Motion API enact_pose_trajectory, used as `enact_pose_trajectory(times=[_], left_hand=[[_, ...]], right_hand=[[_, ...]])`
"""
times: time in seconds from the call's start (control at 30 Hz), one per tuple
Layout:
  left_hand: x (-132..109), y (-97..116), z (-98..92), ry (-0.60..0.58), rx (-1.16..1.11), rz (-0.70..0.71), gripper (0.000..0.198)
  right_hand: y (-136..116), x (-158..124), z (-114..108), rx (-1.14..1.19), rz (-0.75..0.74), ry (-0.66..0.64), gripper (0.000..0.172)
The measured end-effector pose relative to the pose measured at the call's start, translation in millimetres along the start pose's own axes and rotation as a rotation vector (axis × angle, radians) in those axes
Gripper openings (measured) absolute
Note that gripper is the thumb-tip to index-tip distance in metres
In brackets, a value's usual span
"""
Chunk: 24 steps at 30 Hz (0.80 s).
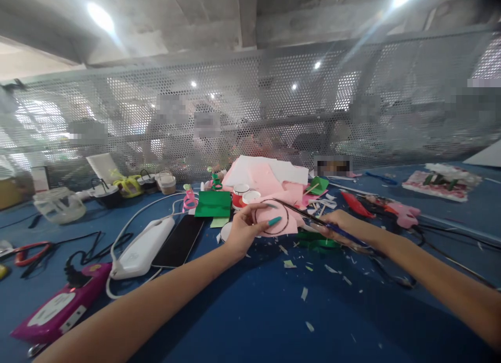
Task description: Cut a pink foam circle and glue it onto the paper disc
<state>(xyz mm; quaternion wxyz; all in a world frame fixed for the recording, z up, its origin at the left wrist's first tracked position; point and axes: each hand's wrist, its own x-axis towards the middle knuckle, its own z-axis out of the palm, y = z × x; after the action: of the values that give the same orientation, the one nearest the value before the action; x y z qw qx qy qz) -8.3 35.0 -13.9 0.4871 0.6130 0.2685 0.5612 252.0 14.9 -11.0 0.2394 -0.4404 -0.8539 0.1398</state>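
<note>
One pink paper sheet marked with a dark circle is pinched between thumb and fingers of the left hand, while the right hand is closed around scissors, blades at the circle's upper edge. Beyond lie stacked pink sheets; leftward, a green card, smartphone and white power bank on the blue table.

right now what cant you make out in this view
In the head view:
Left hand: some fingers, hidden by the pink paper.
Scissors: part of them, hidden by the right hand.
What lies beyond the mesh panel: blurred, screened by it.
White object, far right: cut off by the picture's edge.
</note>
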Motion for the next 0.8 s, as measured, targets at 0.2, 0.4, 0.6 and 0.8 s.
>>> enact_pose_trajectory(times=[0.2,0.4,0.6,0.8], left_hand=[[0.8,-0.3,1.0,-0.028,0.004,0.022,0.033],[-0.3,0.1,1.2,-0.057,0.036,0.02,0.032],[-0.7,-0.8,1.2,-0.073,0.017,0.034,0.03],[-1.6,1.8,2.0,-0.072,0.021,0.037,0.029]], right_hand=[[-5.8,-1.8,-5.0,0.063,0.055,-0.081,0.048],[-3.9,-2.1,-8.0,0.034,0.045,-0.099,0.042],[-2.0,-2.6,-7.4,0.021,0.049,-0.122,0.045],[-4.7,-1.4,-9.6,0.025,0.081,-0.137,0.045]])
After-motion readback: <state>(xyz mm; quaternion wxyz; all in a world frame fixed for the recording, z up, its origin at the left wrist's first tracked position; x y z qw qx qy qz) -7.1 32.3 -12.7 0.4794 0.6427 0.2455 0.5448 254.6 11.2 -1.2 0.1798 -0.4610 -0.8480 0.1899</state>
